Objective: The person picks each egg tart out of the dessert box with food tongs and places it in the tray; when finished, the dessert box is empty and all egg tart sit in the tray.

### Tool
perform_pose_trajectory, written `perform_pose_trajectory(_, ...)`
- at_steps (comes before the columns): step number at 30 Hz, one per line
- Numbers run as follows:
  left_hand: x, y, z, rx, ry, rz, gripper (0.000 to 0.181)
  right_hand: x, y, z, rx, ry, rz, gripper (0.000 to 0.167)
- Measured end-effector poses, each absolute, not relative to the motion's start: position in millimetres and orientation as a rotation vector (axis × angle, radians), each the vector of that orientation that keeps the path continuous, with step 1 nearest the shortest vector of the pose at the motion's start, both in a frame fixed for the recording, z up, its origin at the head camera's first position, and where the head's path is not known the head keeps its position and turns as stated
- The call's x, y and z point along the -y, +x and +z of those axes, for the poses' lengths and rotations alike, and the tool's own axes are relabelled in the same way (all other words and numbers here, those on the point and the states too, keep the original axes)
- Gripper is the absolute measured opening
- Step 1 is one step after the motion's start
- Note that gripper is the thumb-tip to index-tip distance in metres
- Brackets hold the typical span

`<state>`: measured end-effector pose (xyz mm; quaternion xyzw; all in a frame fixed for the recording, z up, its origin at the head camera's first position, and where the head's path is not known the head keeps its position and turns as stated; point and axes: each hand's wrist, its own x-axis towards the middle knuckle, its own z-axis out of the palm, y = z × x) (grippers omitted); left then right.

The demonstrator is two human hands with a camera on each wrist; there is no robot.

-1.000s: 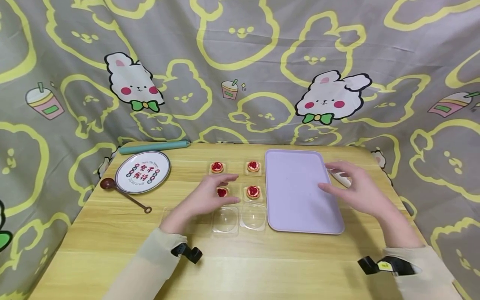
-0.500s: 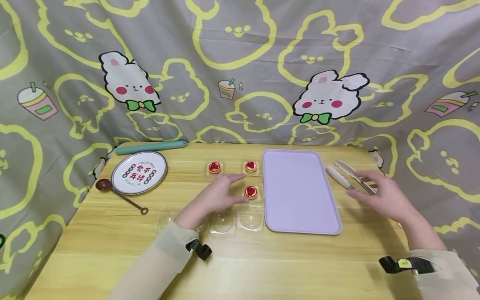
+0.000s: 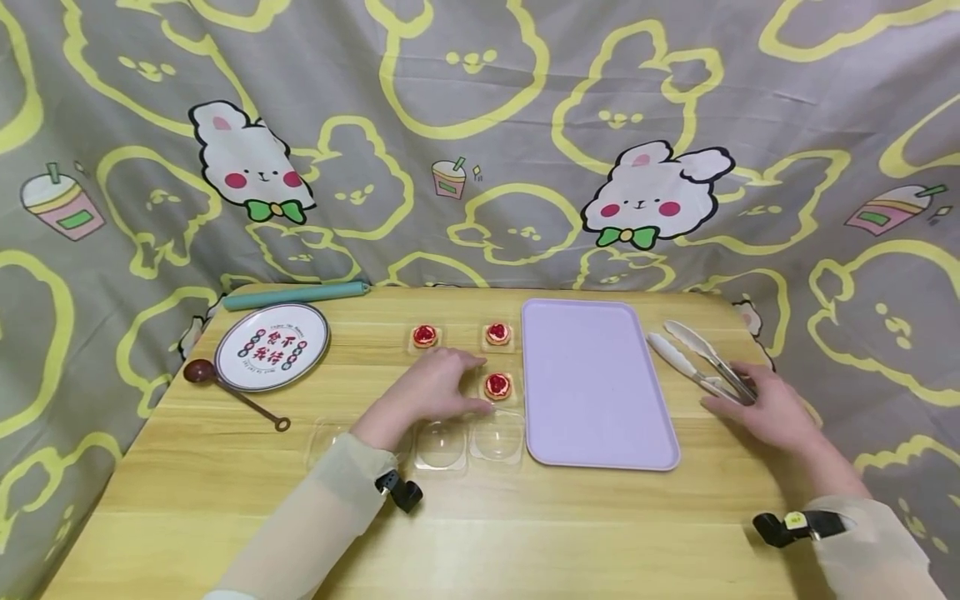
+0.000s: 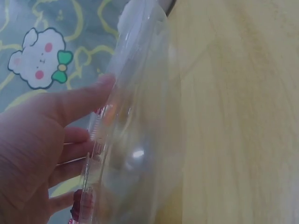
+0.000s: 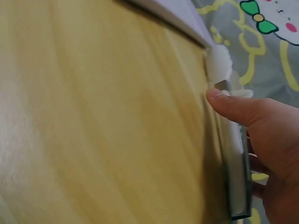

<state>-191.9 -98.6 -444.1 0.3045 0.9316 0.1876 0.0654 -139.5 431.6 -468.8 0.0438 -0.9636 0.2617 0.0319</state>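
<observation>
In the head view my left hand (image 3: 431, 387) is low over the clear plastic boxes, thumb and index finger apart beside the lower-right red-topped tart (image 3: 497, 386). The left wrist view shows its thumb at the edge of a clear plastic box (image 4: 140, 121); contact is hard to tell. Two more tarts sit in boxes behind, the left tart (image 3: 424, 336) and the right tart (image 3: 497, 333). Clear lids (image 3: 441, 446) stand open toward the front. At the right, my right hand (image 3: 776, 408) grips the handle end of metal tongs (image 3: 708, 354), whose white tips are spread on the table.
A lilac tray (image 3: 600, 383) lies between the boxes and the tongs. On the left are a white plate (image 3: 273, 346), a brown ladle (image 3: 198, 372) and a teal roll (image 3: 296, 295). A patterned curtain (image 3: 480, 125) hangs behind the wooden table (image 3: 525, 533).
My right hand has moved right and down, from above the tray's right side to the tongs, and now grips them. The left hand has shifted right, covering the lower-left tart.
</observation>
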Motion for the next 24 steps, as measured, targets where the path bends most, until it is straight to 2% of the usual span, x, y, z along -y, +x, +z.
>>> perform_pose_trajectory(24, 93.4, -198.2, -440.3, -2.684, 0.891, 0.680, 0.080, -425.3, -146.0, -485.2, 2.900, 0.000, 0.803, 0.080)
